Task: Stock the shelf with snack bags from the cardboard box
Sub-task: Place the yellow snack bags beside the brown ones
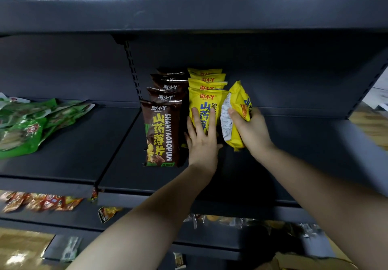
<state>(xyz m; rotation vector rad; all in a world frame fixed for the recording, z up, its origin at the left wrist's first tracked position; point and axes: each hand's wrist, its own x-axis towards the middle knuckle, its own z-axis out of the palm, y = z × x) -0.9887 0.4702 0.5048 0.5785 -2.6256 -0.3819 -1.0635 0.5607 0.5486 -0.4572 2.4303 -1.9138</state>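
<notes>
On the dark shelf (294, 143) stand two rows of snack bags: a brown row (161, 131) on the left and a yellow row (204, 99) beside it. My left hand (201, 137) lies flat with straight fingers against the front yellow bag. My right hand (249, 131) grips another yellow bag (237, 110), turned edge-on and tilted, just right of the yellow row. A corner of a cardboard box (298, 261) shows at the bottom right edge of the view.
Green packets (31, 122) lie in a heap on the left part of the same shelf. The shelf below carries red-orange packets (39, 202) and clear packs (241, 221). An upper shelf board (189, 9) overhangs. Bare shelf extends right of the yellow row.
</notes>
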